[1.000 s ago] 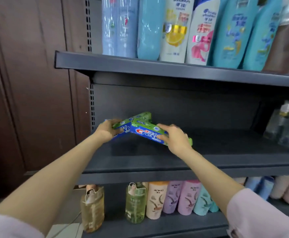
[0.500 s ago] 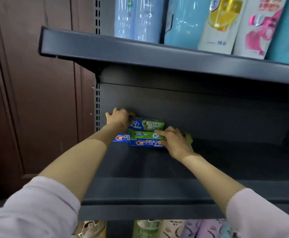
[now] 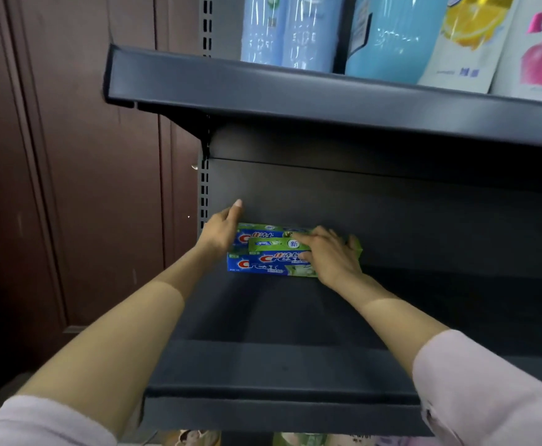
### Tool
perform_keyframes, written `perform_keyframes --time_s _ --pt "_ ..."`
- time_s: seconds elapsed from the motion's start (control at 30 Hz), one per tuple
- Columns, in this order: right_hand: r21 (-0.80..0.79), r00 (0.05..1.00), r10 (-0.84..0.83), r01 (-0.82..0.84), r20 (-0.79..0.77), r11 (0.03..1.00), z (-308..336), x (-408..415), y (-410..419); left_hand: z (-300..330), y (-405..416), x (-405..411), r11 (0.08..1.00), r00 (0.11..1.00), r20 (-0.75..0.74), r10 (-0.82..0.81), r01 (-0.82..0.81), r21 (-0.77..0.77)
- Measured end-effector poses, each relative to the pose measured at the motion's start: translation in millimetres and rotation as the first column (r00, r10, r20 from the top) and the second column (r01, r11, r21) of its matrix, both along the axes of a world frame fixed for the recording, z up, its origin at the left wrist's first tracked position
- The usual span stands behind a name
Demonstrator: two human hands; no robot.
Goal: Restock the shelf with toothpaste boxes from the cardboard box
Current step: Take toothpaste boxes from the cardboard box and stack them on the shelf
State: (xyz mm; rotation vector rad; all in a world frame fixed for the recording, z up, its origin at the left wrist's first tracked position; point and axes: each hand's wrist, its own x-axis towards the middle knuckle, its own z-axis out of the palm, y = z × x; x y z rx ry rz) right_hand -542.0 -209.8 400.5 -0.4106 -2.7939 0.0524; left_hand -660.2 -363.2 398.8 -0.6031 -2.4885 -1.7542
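Note:
Three green-and-blue Crest toothpaste boxes are stacked at the back left of the dark middle shelf (image 3: 263, 320). The lowest box (image 3: 263, 268) lies flat, an upper box (image 3: 271, 244) sits on it, and a rear box (image 3: 257, 235) stands behind. My left hand (image 3: 223, 226) presses its palm against the left ends of the boxes, fingers straight and pointing up. My right hand (image 3: 331, 252) holds the upper box at its right half, fingers over the top and thumb on the front face. The cardboard box is out of view.
Blue, white and pink refill pouches (image 3: 392, 37) stand on the upper shelf (image 3: 295, 91), which overhangs my hands. A brown wooden wall (image 3: 70, 156) is to the left. Bottles (image 3: 192, 439) on the shelf below peek in at the bottom edge.
The boxes went from tilted in the air to stacked against the shelf's back. My left hand let go and now presses on their left ends. The camera moved closer.

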Motion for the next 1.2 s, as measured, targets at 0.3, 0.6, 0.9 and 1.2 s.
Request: perform_keyframes --time_s 0.3,0.6,0.9,1.2 --pt "0.079 0.999 0.028 -0.026 -0.024 0.997 -1 -44 -14 -3 -7 9 0.964 0.993 -0.039 -0.112 0.099 -0.245" --pt "0.068 0.987 -0.030 0.041 -0.158 0.997 -24 -40 -22 -19 -8 -4 0.938 0.986 -0.158 -0.055 -0.003 -0.348" --pt "-0.211 0.986 0.137 -0.156 -0.099 0.965 -13 -23 -16 -17 -2 19 0.893 0.960 -0.276 0.054 -0.170 -0.417" --pt "-0.323 0.968 0.063 -0.141 -0.241 0.936 3 102 -7 -2 6 116 0.924 0.948 -0.317 -0.015 -0.108 -0.367"
